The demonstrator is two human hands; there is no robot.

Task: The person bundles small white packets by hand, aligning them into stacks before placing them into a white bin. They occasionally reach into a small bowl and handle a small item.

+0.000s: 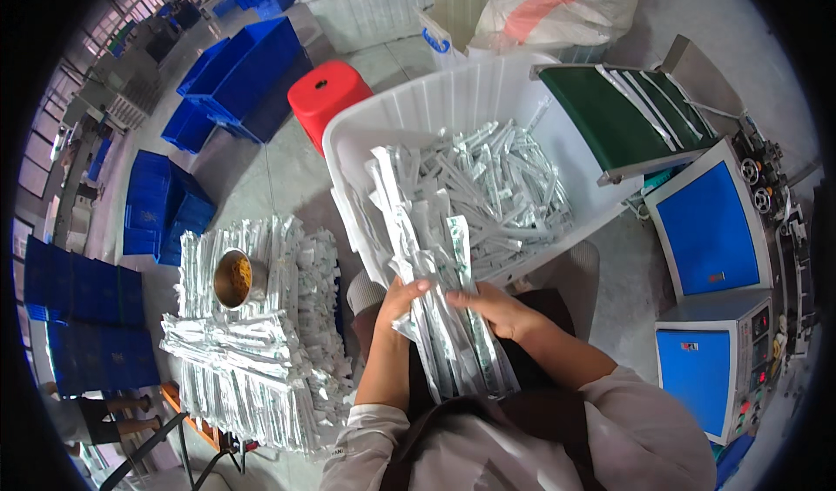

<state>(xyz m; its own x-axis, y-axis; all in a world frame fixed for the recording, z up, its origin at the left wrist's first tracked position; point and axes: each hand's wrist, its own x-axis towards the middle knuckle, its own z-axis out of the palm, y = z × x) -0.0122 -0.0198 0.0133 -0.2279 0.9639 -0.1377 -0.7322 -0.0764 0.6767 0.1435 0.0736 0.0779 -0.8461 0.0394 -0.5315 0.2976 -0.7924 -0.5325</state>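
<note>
A thick bundle of long, thin white sealed packets (435, 295) is held upright between both my hands, over my lap. My left hand (402, 304) wraps the bundle's left side, thumb across the front. On the other side my right hand (495, 308) presses against it with the thumb toward the middle. The bundle's tops lean over the near rim of a big white tub (440, 95). Inside that tub lies a loose heap of similar packets (505, 178).
Left of me, neat stacks of packets (252, 369) carry a metal cup (232, 279) with yellowish bits inside. A red stool (328, 99) stands behind the tub. Blue bins (248, 73) sit farther left. A green conveyor belt (601, 112) overhangs the tub, beside a blue-panelled machine (710, 230).
</note>
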